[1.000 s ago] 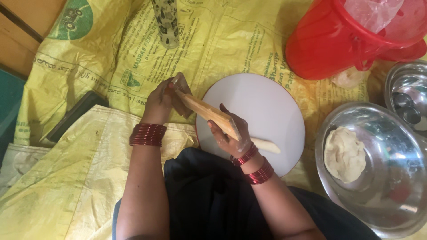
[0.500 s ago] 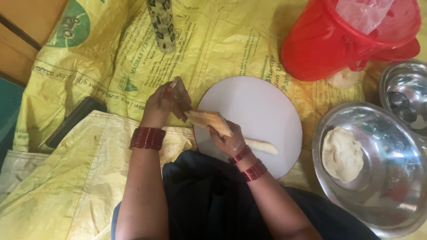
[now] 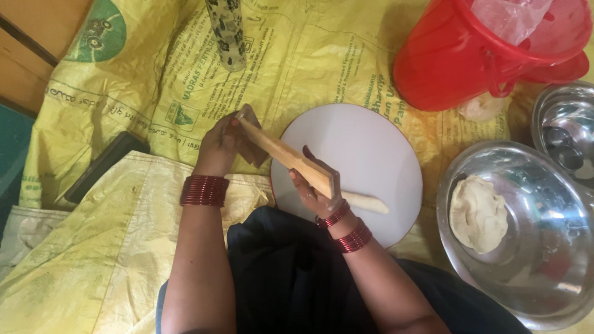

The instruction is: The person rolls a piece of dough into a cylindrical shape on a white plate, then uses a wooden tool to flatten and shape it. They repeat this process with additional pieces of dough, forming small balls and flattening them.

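Note:
Both hands hold a wooden rolling pin [image 3: 291,158] slantwise above the left edge of a round white rolling board [image 3: 365,154]. My left hand [image 3: 226,142] grips its upper left end. My right hand [image 3: 315,188] grips its middle, and the pale lower end [image 3: 368,203] juts out over the board. Red bangles ring both wrists. A lump of pale dough [image 3: 476,213] lies in a large steel bowl [image 3: 526,284] to the right.
Yellow printed sacks [image 3: 124,247] cover the floor. A red plastic bucket [image 3: 458,55] with a clear bag stands at the back right, a smaller steel bowl [image 3: 566,133] beside it. A patterned cylinder [image 3: 228,31] stands at the back, and a dark flat object [image 3: 102,167] lies left.
Both hands have turned the rolling pin slightly between them; it stays over the board's left edge. The view has shifted a little.

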